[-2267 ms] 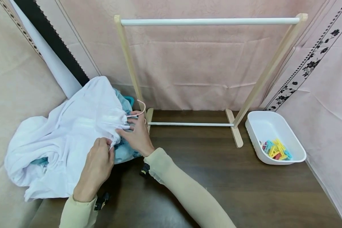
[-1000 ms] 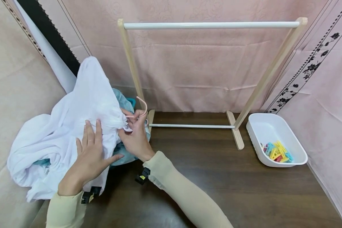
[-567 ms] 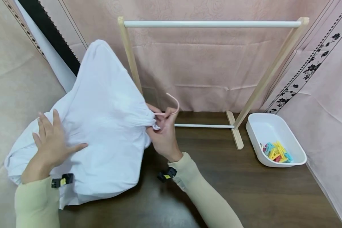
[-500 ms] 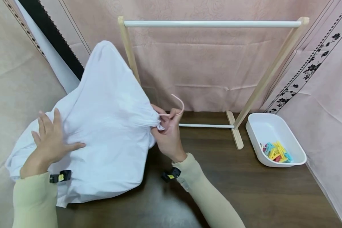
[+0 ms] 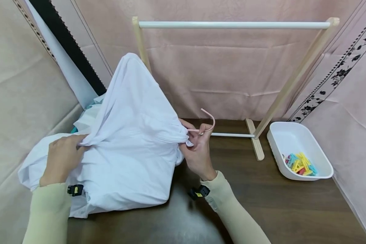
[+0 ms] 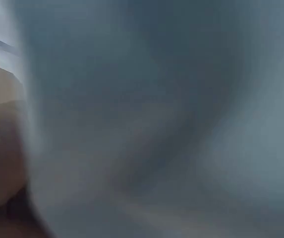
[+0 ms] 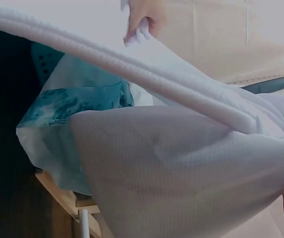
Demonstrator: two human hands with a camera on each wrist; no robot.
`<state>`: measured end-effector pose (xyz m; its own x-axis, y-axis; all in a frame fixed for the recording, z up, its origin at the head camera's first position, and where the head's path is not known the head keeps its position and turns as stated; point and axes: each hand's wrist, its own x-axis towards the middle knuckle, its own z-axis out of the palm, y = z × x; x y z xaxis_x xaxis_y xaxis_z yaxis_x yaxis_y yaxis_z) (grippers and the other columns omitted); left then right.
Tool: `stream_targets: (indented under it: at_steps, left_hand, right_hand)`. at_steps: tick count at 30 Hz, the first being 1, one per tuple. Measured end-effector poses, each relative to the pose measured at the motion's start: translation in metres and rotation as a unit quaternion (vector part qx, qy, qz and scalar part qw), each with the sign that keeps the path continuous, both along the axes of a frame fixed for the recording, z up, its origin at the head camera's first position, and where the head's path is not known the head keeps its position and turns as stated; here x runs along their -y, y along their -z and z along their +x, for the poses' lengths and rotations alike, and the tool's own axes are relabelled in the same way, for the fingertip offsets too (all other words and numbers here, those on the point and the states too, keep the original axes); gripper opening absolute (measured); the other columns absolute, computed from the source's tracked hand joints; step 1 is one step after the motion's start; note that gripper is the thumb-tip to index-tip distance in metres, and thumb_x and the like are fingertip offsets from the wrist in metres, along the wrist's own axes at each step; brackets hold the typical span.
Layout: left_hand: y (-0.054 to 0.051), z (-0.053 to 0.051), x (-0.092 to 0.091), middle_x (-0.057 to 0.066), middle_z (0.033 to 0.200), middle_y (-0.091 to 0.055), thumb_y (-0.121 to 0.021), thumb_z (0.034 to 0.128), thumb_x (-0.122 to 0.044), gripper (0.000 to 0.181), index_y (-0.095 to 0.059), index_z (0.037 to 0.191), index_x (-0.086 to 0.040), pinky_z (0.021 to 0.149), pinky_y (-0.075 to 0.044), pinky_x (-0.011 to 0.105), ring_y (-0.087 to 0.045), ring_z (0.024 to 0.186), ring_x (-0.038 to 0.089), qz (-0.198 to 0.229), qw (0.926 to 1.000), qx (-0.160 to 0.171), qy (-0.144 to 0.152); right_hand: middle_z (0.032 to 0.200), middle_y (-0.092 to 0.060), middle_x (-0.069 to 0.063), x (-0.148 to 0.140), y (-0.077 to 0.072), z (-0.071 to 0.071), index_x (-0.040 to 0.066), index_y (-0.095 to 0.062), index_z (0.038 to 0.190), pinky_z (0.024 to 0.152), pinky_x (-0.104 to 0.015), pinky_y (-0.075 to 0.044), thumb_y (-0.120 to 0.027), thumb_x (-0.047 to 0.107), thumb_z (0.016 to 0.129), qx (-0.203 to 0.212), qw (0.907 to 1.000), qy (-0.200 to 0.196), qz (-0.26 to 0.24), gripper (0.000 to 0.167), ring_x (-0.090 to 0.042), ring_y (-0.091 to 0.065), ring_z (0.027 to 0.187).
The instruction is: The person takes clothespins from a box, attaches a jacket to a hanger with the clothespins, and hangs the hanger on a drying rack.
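A pink cloth backdrop [image 5: 219, 78] is hanging behind the dark tabletop [image 5: 231, 210]. Before it, the wooden rack [image 5: 235, 25] is standing upright, its white top bar running across. The white garment [image 5: 134, 166] is spreading over the left of the table, rising to a peak in front of the rack's left upright and hiding its lower part. The white tub [image 5: 292, 135] is sitting beyond the rack's right foot. Behind the garment, teal-and-white material [image 7: 72, 106] is showing in your right wrist view. Your left hand [image 5: 64, 156] is gripping a gathered fold of the garment, fingers curling into it; its wrist view is mostly blurring. Your right hand [image 5: 198, 152] is pinching the pink hanger [image 5: 212, 121] below its hook, thumb resting at the garment's bunched edge. Yellow, blue and red pegs [image 5: 300, 165] are lying inside the tub.
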<state>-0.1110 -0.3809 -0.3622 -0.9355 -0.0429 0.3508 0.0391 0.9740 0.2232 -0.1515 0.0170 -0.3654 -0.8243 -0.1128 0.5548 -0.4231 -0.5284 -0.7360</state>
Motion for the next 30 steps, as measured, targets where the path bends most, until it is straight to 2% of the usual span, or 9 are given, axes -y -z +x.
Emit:
stream_targets:
  at_steps: [2,5,9,12,16,21,23,26,30]
  left_hand:
    - [-0.003,0.007,-0.006,0.032,0.108,-0.07,-0.06,0.0885,0.005,0.033,-0.072,0.119,0.001,0.082,-0.04,0.071,-0.061,0.098,0.058,-0.005,0.9974,-0.072,0.006]
    - [-0.014,0.017,-0.018,0.029,0.103,-0.072,-0.056,0.0865,0.011,0.03,-0.074,0.11,0.004,0.079,-0.044,0.066,-0.063,0.093,0.054,-0.001,0.9866,-0.163,0.011]
    - [-0.04,0.025,-0.043,0.03,0.107,-0.066,-0.055,0.0889,0.013,0.027,-0.073,0.108,0.008,0.086,-0.039,0.061,-0.054,0.097,0.054,0.008,0.9747,-0.222,0.029]
    - [-0.058,0.032,-0.068,0.031,0.103,-0.058,-0.057,0.0907,0.013,0.025,-0.074,0.108,0.009,0.076,-0.033,0.054,-0.047,0.089,0.048,0.001,0.9675,-0.251,0.035]
    - [-0.077,0.044,-0.105,0.029,0.102,-0.055,-0.059,0.0948,0.009,0.023,-0.074,0.112,0.008,0.066,-0.036,0.046,-0.048,0.08,0.04,-0.018,0.964,-0.262,0.042]
    - [-0.094,0.057,-0.153,0.026,0.101,-0.06,-0.062,0.0937,0.007,0.025,-0.074,0.115,0.004,0.066,-0.052,0.05,-0.058,0.078,0.038,-0.016,0.9577,-0.276,0.081]
    - [-0.1,0.061,-0.172,0.025,0.1,-0.061,-0.065,0.0901,0.009,0.03,-0.074,0.118,0.003,0.067,-0.056,0.052,-0.061,0.078,0.038,-0.01,0.9547,-0.277,0.108]
    - [-0.106,0.067,-0.196,0.023,0.102,-0.064,-0.068,0.0846,0.011,0.049,-0.069,0.131,-0.004,0.071,-0.059,0.05,-0.066,0.081,0.036,-0.004,0.9541,-0.258,0.152]
    - [-0.103,0.068,-0.228,0.016,0.104,-0.067,-0.07,0.0794,0.01,0.067,-0.06,0.142,-0.01,0.076,-0.06,0.044,-0.069,0.087,0.028,0.03,0.9461,-0.216,0.24]
  right_hand:
    - [0.108,-0.057,-0.003,-0.001,0.0,0.001,0.022,-0.016,0.104,0.075,-0.02,-0.046,-0.047,-0.033,0.08,-0.003,0.9999,0.003,-0.01,0.068,-0.014,-0.059,0.108]
    - [0.106,-0.058,-0.002,-0.006,-0.002,0.003,0.022,-0.017,0.105,0.074,-0.019,-0.045,-0.047,-0.033,0.079,-0.008,0.9996,0.011,-0.025,0.068,-0.013,-0.059,0.104]
    - [0.112,-0.062,-0.002,-0.023,-0.006,0.007,0.021,-0.018,0.104,0.077,-0.019,-0.047,-0.045,-0.033,0.079,-0.022,0.9983,0.02,-0.049,0.065,-0.013,-0.06,0.105]
    - [0.123,-0.063,-0.007,-0.042,-0.011,0.01,0.019,-0.019,0.103,0.079,-0.019,-0.049,-0.041,-0.036,0.077,-0.032,0.9964,0.023,-0.076,0.065,-0.014,-0.061,0.11]
    - [0.128,-0.064,-0.014,-0.072,-0.02,0.014,0.017,-0.019,0.104,0.08,-0.019,-0.05,-0.038,-0.039,0.076,-0.042,0.9935,0.035,-0.1,0.066,-0.016,-0.063,0.114]
    - [0.126,-0.063,-0.021,-0.114,-0.029,0.017,0.014,-0.019,0.104,0.096,-0.026,-0.052,-0.038,-0.04,0.077,-0.063,0.9925,0.061,-0.085,0.063,-0.023,-0.062,0.12]
    - [0.123,-0.062,-0.023,-0.131,-0.032,0.018,0.013,-0.019,0.105,0.1,-0.028,-0.052,-0.038,-0.039,0.078,-0.068,0.992,0.07,-0.08,0.062,-0.025,-0.062,0.12]
    - [0.117,-0.062,-0.023,-0.156,-0.035,0.019,0.012,-0.021,0.108,0.098,-0.028,-0.054,-0.037,-0.039,0.08,-0.067,0.9927,0.072,-0.069,0.06,-0.026,-0.063,0.117]
    - [0.121,-0.063,-0.026,-0.191,-0.037,0.022,0.011,-0.022,0.117,0.096,-0.028,-0.055,-0.036,-0.038,0.083,-0.057,0.9959,0.064,-0.031,0.061,-0.028,-0.063,0.12]
